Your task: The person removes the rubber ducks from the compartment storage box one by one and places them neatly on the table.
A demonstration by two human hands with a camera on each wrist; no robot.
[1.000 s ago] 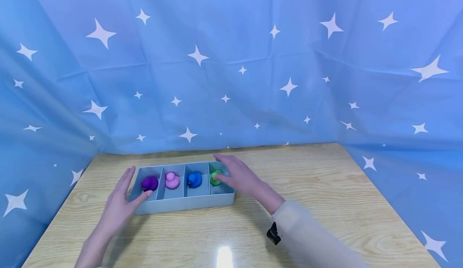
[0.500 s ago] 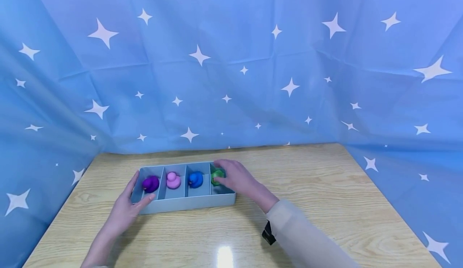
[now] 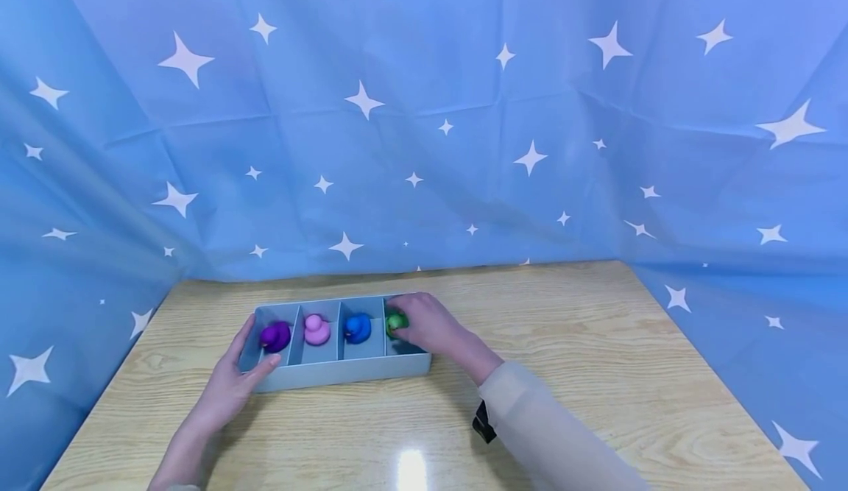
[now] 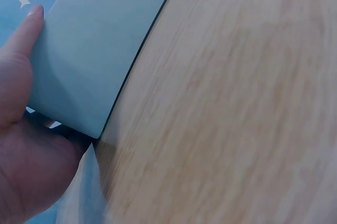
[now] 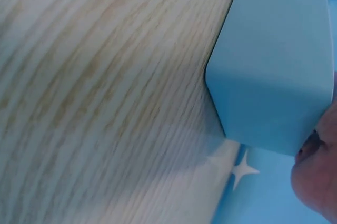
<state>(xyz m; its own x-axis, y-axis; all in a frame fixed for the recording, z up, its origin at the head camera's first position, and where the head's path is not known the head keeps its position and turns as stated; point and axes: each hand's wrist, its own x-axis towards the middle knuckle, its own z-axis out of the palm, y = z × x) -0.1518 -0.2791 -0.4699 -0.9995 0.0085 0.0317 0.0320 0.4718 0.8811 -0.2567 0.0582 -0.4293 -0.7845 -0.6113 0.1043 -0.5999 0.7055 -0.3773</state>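
A grey-blue box (image 3: pixel 344 372) with side-by-side compartments lies on the table. From left to right it holds a purple rubber duck (image 3: pixel 275 336), a pink rubber duck (image 3: pixel 316 330), a blue rubber duck (image 3: pixel 358 328) and a green rubber duck (image 3: pixel 395 322). My left hand (image 3: pixel 228 384) grips the box's left end, thumb over the front rim; the left wrist view shows the thumb (image 4: pixel 23 37) against the front wall. Reaching into the rightmost compartment, my right hand (image 3: pixel 433 327) pinches the green duck and partly hides it. In the right wrist view only part of that hand (image 5: pixel 318 169) shows.
The wooden table (image 3: pixel 563 344) extends right of the box and in front of it. A blue curtain with white stars (image 3: pixel 424 123) surrounds the back and sides. A black device (image 3: pixel 484 423) sits under my right wrist.
My left hand has moved in and taken hold of the box's left end. My right hand has lowered into the rightmost compartment, its fingers closing round the green duck.
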